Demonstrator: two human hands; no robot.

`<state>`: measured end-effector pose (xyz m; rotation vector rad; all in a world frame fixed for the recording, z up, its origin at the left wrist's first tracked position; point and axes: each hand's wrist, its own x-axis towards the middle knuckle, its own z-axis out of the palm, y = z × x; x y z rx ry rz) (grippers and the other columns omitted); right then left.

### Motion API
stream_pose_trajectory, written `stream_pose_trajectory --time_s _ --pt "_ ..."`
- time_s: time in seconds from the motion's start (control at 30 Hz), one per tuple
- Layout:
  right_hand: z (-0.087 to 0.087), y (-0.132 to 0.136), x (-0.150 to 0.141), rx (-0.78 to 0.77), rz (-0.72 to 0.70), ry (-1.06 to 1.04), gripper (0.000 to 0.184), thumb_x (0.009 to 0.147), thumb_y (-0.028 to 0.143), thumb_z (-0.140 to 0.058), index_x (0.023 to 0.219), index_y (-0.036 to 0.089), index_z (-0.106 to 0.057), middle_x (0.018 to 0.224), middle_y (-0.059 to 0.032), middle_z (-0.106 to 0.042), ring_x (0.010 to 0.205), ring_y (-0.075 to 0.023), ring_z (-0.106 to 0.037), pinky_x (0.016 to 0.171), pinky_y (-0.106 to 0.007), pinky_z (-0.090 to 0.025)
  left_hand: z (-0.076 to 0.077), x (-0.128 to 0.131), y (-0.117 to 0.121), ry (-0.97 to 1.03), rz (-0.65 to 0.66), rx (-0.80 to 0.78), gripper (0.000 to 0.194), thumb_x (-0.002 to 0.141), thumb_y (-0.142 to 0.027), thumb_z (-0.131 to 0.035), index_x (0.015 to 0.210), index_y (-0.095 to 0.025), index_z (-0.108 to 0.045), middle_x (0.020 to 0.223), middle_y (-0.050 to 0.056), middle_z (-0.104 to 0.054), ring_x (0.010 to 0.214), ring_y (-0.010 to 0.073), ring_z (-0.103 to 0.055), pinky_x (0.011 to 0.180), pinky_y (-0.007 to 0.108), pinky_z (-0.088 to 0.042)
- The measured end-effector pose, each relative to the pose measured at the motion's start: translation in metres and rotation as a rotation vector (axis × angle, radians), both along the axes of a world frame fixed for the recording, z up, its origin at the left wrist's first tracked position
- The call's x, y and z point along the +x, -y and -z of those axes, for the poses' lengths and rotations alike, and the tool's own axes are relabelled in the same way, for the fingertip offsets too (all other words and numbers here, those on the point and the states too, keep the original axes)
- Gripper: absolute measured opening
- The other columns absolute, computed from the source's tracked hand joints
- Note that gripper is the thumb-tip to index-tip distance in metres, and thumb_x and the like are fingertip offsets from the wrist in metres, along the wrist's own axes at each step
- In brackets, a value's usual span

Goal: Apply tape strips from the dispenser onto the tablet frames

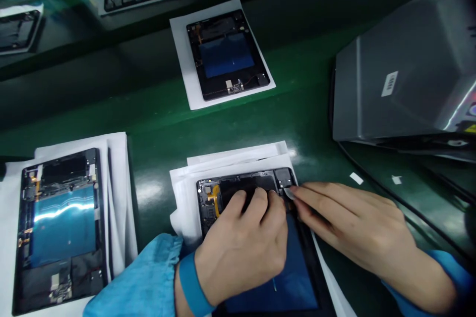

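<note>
An opened tablet (312, 267) lies in front of me on a stack of white sheets (184, 198), its inner parts and blue film showing. My left hand (245, 237) rests over its upper middle, fingers curled and closed; whatever the fingertips hold is hidden. From the right, my right hand (357, 223) pinches a small pale tab (289, 193) at the tablet's upper right edge, just below a square black part (283, 178). An orange flex cable (214, 200) shows left of my left hand.
Another opened tablet (63, 228) lies on sheets at left. A third tablet (226, 54) sits on white paper further back, with more on the shelf behind. At right stand a grey machine (401, 74) and a black cable (386, 188), with a white scrap (356, 178) nearby.
</note>
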<state>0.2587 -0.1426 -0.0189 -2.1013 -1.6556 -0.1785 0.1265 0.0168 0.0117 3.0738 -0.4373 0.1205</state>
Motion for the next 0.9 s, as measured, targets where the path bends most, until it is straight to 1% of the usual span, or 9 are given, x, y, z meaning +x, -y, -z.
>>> stream_pose_trajectory --time_s 0.2,0.37,0.47,0.53,0.6,0.67,0.77,0.83,0.9 --pt "-0.003 -0.001 0.001 -0.026 -0.022 0.002 0.017 0.083 0.01 -0.061 0.099 0.014 -0.064 0.092 -0.0054 -0.069 0.078 -0.0158 -0.063 0.071 -0.03 -0.05 0.0 0.0 0.0 -0.006 -0.006 0.007 0.037 0.093 -0.014 -0.035 0.12 -0.007 -0.06 0.122 0.013 -0.06 0.11 0.028 -0.055 0.087 0.04 -0.047" --pt "-0.01 -0.007 0.0 -0.066 -0.015 0.075 0.013 0.085 0.013 -0.058 0.095 0.014 -0.067 0.086 -0.0057 -0.067 0.071 -0.0167 -0.058 0.063 -0.033 -0.044 -0.001 0.001 0.0 -0.017 -0.004 0.006 0.037 0.092 -0.014 -0.037 0.12 -0.007 -0.06 0.121 0.013 -0.06 0.108 0.027 -0.055 0.087 0.04 -0.046" --pt "-0.013 -0.01 -0.001 -0.09 -0.019 0.119 0.014 0.087 0.012 -0.055 0.091 0.015 -0.068 0.083 -0.0054 -0.065 0.069 -0.0165 -0.055 0.061 -0.033 -0.041 -0.001 0.001 0.0 -0.007 -0.007 0.016 0.036 0.092 -0.014 -0.037 0.12 -0.007 -0.06 0.121 0.013 -0.06 0.109 0.0268 -0.054 0.088 0.039 -0.045" --pt "-0.014 -0.01 -0.001 -0.111 -0.027 0.149 0.016 0.086 0.01 -0.054 0.091 0.014 -0.068 0.081 -0.0055 -0.064 0.069 -0.0169 -0.055 0.062 -0.033 -0.041 0.0 0.002 0.0 -0.002 -0.007 0.02 0.036 0.092 -0.014 -0.038 0.12 -0.008 -0.06 0.121 0.012 -0.06 0.109 0.0268 -0.053 0.088 0.039 -0.045" --pt "-0.015 -0.01 -0.003 -0.13 -0.046 0.184 0.019 0.085 0.007 -0.052 0.091 0.013 -0.069 0.08 -0.0058 -0.064 0.07 -0.0176 -0.055 0.066 -0.034 -0.043 0.0 0.001 0.0 -0.015 -0.012 0.022 0.036 0.092 -0.014 -0.039 0.122 -0.007 -0.058 0.123 0.012 -0.059 0.11 0.027 -0.053 0.088 0.039 -0.045" --pt "-0.015 -0.009 -0.006 -0.147 -0.067 0.226 0.022 0.085 0.005 -0.05 0.094 0.011 -0.069 0.081 -0.0065 -0.064 0.073 -0.0183 -0.056 0.075 -0.036 -0.045 0.0 0.001 0.0 -0.03 -0.018 0.025 0.036 0.093 -0.015 -0.04 0.124 -0.006 -0.057 0.123 0.011 -0.058 0.11 0.0273 -0.052 0.087 0.039 -0.045" --pt "-0.013 -0.004 -0.015 -0.176 -0.036 0.235 0.028 0.087 0.011 -0.049 0.109 0.008 -0.066 0.085 -0.0077 -0.065 0.076 -0.0199 -0.057 0.083 -0.04 -0.046 0.0 0.002 0.0 -0.029 -0.027 0.024 0.035 0.092 -0.016 -0.044 0.123 -0.006 -0.056 0.12 0.01 -0.06 0.109 0.0274 -0.053 0.086 0.04 -0.045" --pt "-0.012 0.005 -0.022 -0.183 0.003 0.175 0.034 0.09 0.019 -0.046 0.119 0.009 -0.061 0.093 -0.0089 -0.067 0.081 -0.0218 -0.058 0.083 -0.042 -0.048 0.0 0.003 -0.001 -0.025 -0.034 0.019 0.034 0.092 -0.018 -0.047 0.122 -0.007 -0.057 0.118 0.01 -0.062 0.108 0.0271 -0.053 0.085 0.039 -0.045" --pt "-0.01 0.02 -0.026 -0.137 -0.003 0.081 0.034 0.091 0.025 -0.045 0.119 0.013 -0.061 0.104 -0.009 -0.067 0.089 -0.023 -0.06 0.084 -0.044 -0.049 0.0 0.004 -0.003 -0.027 -0.032 0.018 0.037 0.091 -0.019 -0.049 0.126 -0.011 -0.055 0.123 0.009 -0.061 0.108 0.027 -0.053 0.084 0.04 -0.045"
